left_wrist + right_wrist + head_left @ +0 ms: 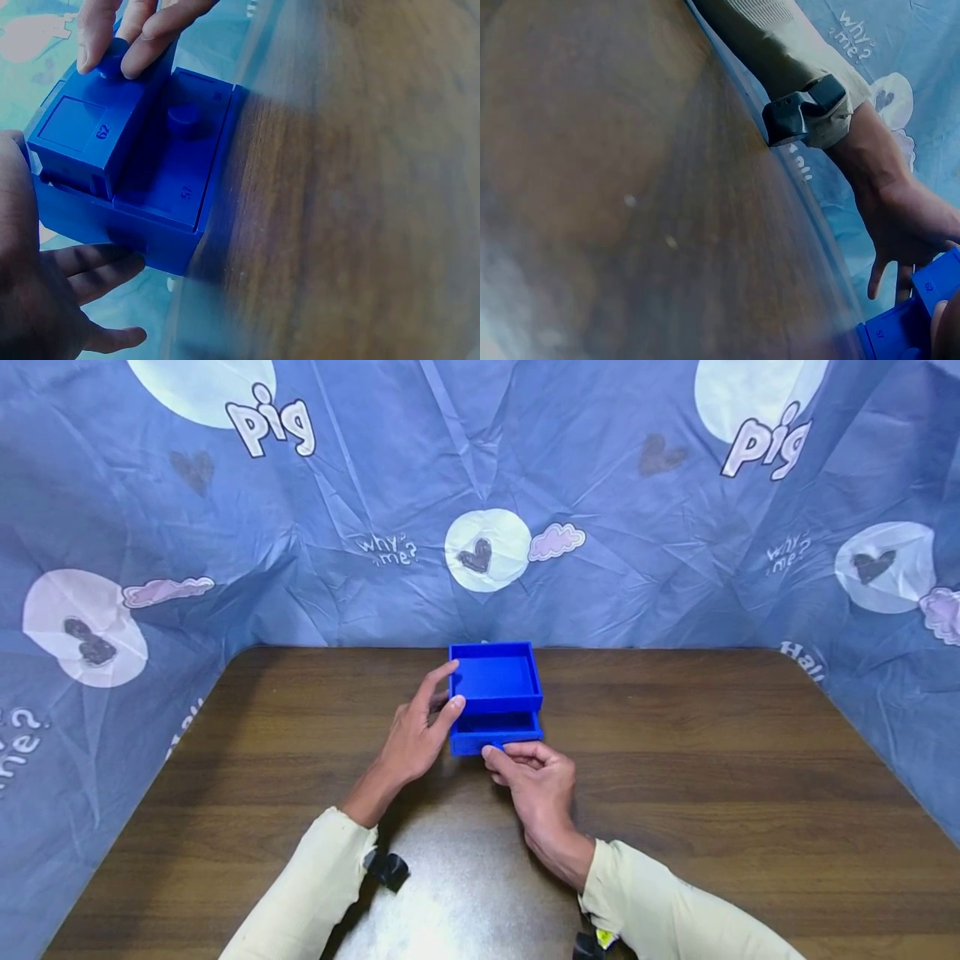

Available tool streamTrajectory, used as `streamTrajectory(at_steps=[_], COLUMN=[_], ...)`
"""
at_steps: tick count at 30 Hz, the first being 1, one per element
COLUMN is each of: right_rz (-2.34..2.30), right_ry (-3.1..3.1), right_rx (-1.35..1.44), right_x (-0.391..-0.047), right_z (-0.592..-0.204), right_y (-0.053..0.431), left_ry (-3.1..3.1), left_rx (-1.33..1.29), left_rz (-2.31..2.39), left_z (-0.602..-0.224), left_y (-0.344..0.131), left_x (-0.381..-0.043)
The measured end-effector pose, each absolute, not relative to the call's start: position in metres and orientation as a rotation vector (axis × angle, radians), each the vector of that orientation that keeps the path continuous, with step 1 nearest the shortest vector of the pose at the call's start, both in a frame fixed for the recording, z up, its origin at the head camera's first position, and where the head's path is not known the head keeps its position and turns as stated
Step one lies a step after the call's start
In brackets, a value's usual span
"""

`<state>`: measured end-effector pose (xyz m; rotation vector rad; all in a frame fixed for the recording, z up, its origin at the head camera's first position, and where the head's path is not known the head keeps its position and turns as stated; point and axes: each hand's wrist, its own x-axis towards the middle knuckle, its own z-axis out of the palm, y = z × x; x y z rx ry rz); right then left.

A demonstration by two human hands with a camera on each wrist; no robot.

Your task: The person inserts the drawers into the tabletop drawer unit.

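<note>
A small blue drawer box (pixel 495 675) with a shallow open top stands toward the back of the table. Its upper drawer (pixel 498 727), marked 62, sticks out at the front, and its inside looks bare. My right hand (pixel 543 781) pinches that drawer's round knob (pixel 112 64) between thumb and fingers. Along the box's left side lies my left hand (pixel 412 739), fingers mostly straight, with thumb and index fingertip at the top rim. Below, the lower drawer (pixel 169 165), marked 57, sits flush in the box, its knob (pixel 184 120) untouched.
The brown wood-grain table (pixel 712 777) reaches back to a blue printed cloth (pixel 600 602), which hangs behind and at both sides. A black wrist camera (pixel 388 870) is worn at the left sleeve and another black device (pixel 588 946) at the right.
</note>
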<state>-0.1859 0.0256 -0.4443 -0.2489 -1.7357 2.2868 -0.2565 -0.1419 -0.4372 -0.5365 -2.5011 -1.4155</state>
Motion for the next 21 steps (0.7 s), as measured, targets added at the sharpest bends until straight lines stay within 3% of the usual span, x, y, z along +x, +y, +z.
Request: streamTrajectory(at_steps=[21], right_rz=[2.272], right_ry=[-1.727], right_rx=[-0.252], right_x=[-0.202], right_z=[-0.445], right_y=[0.025], left_ry=[-2.518], left_rx=[-0.544], left_rz=[-1.421], left_z=[-0.434], left_y=[-0.143], left_x=[-0.256])
